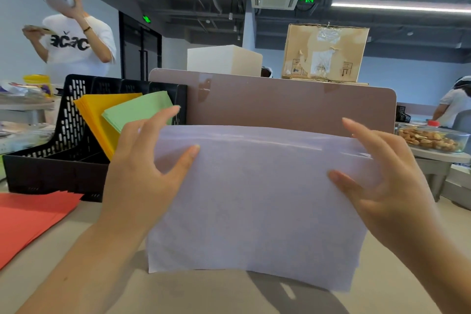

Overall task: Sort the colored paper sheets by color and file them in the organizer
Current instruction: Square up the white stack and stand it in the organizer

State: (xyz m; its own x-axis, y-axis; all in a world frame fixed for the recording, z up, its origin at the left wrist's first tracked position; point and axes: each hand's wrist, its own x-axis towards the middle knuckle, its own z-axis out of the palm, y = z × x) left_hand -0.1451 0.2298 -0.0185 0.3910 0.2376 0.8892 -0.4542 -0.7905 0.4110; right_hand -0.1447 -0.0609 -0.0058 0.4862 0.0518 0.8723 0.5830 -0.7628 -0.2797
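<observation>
Red sheets (30, 216), at 8 o'clock on the surface (204, 293), are cut off by the frame edge. At 10 o'clock, orange sheets (94, 115) and green sheets (137, 109) are filed in the black organizer (51, 160). At centre, a lavender stack (254, 199) is held upright, pinched by the left hand (142, 171) and right hand (382, 186), with the fingers partly hidden behind it. The lower part of the partition (293, 102) is masked.

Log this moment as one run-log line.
lavender paper stack: held upright | left hand: grips left edge | right hand: grips right edge | organizer: holds orange sheets, green sheets | red sheets: on desk, unfiled
</observation>
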